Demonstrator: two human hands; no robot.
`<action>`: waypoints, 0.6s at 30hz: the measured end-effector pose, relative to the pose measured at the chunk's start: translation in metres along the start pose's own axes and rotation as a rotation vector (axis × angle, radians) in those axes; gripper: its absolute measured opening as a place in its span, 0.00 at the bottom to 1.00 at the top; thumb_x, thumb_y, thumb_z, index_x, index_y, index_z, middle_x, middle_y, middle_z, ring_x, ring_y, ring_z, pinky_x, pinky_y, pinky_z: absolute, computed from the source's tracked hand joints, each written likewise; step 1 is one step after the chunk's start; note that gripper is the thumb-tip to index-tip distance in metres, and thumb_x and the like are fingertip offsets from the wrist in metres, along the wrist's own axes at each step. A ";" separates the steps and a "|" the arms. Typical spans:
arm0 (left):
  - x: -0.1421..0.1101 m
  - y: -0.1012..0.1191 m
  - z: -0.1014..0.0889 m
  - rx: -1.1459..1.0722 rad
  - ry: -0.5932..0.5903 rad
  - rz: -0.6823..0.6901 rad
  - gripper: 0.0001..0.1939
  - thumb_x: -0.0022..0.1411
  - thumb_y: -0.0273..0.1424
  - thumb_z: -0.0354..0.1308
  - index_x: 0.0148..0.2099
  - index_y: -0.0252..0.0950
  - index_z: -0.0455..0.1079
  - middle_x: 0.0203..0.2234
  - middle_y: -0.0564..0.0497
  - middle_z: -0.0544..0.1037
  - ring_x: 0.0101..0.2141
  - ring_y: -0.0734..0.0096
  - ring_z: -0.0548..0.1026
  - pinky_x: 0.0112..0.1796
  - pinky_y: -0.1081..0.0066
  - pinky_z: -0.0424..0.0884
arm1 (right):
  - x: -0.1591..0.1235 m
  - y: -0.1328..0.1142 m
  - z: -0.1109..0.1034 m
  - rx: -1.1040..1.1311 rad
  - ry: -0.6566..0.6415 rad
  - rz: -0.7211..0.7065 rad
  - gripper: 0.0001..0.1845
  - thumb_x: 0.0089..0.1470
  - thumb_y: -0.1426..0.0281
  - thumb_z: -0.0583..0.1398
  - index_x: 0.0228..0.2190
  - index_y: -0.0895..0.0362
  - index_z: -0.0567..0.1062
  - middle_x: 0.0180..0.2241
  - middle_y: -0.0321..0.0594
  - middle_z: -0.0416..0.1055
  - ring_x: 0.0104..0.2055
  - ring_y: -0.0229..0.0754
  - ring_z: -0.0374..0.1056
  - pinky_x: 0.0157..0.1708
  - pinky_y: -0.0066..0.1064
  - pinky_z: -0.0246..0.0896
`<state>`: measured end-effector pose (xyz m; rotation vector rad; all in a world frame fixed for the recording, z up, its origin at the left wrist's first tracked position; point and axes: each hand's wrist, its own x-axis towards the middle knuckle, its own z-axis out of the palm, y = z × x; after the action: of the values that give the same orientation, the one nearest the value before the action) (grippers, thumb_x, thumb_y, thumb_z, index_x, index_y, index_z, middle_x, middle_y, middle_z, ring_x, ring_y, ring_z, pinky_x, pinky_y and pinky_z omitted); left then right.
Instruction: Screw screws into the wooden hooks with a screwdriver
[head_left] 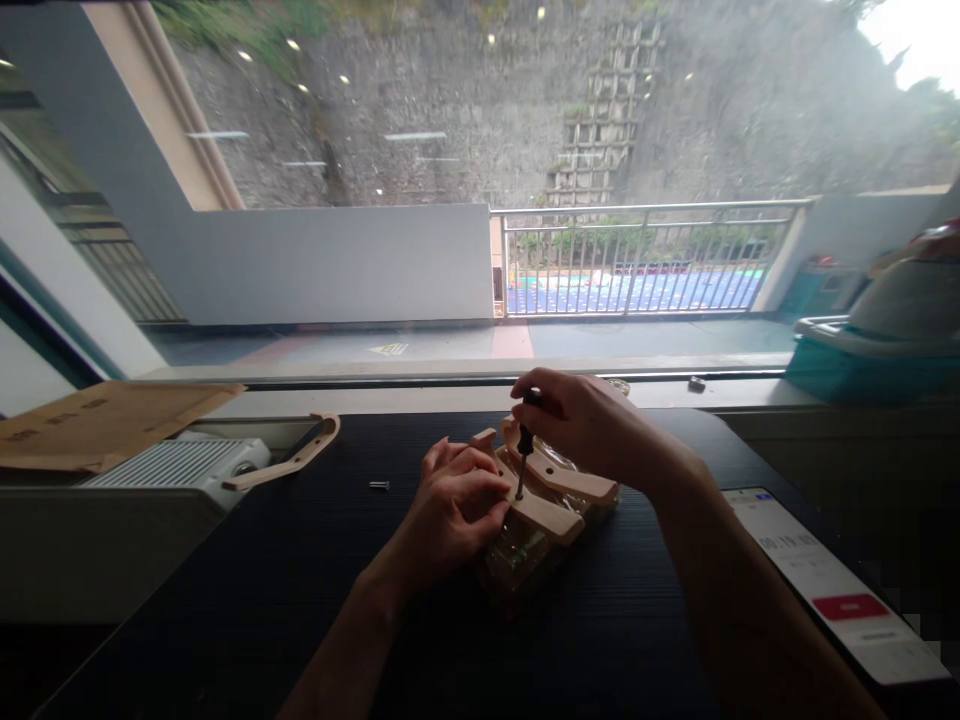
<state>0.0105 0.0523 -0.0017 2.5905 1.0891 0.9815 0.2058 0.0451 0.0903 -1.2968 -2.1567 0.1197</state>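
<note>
A small wooden assembly (pixel 559 500) of pale, rounded pieces lies on the black table (pixel 300 600), with a clear plastic bag (pixel 517 560) under it. My right hand (pixel 592 425) is closed round the handle of a small screwdriver (pixel 523 455), held upright with its tip down in a wooden piece. My left hand (pixel 457 500) is closed on the left end of the assembly, fingers pinched right beside the screwdriver tip. A loose screw (pixel 379 485) lies on the table to the left of my hands.
A curved wooden strip (pixel 292 460) rests on a white radiator (pixel 180 465) at left, beside flat cardboard (pixel 97 420). A phone (pixel 832 585) with a lit screen lies at right. A teal and white object (pixel 877 340) stands on the windowsill, with a small dark part (pixel 696 383) nearby.
</note>
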 end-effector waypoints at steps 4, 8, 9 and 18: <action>0.000 0.000 0.001 -0.002 0.009 -0.002 0.06 0.55 0.30 0.58 0.36 0.44 0.73 0.35 0.55 0.73 0.43 0.69 0.68 0.58 0.54 0.40 | -0.001 0.000 -0.002 -0.017 -0.025 -0.027 0.11 0.54 0.65 0.54 0.37 0.53 0.73 0.23 0.31 0.68 0.23 0.31 0.55 0.23 0.26 0.45; -0.001 0.000 0.001 0.000 0.012 -0.003 0.06 0.55 0.29 0.58 0.36 0.44 0.73 0.35 0.56 0.73 0.43 0.69 0.68 0.58 0.54 0.40 | 0.000 0.002 -0.002 -0.011 -0.028 -0.031 0.09 0.55 0.65 0.54 0.34 0.54 0.73 0.22 0.30 0.67 0.21 0.30 0.54 0.22 0.26 0.44; -0.001 0.000 0.001 -0.001 0.010 -0.004 0.06 0.55 0.29 0.58 0.36 0.44 0.73 0.35 0.56 0.73 0.43 0.69 0.68 0.58 0.54 0.40 | 0.000 0.002 -0.002 -0.010 -0.026 -0.030 0.09 0.54 0.64 0.55 0.33 0.54 0.73 0.21 0.30 0.66 0.21 0.30 0.53 0.22 0.26 0.44; -0.001 -0.003 0.001 0.008 0.011 0.023 0.06 0.55 0.29 0.57 0.36 0.43 0.72 0.35 0.55 0.73 0.43 0.69 0.67 0.57 0.56 0.43 | 0.002 -0.003 0.005 0.004 -0.009 -0.008 0.12 0.54 0.59 0.55 0.30 0.55 0.70 0.22 0.32 0.67 0.23 0.32 0.56 0.22 0.26 0.44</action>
<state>0.0093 0.0536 -0.0044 2.6133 1.0703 0.9994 0.1998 0.0462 0.0879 -1.2879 -2.1676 0.1261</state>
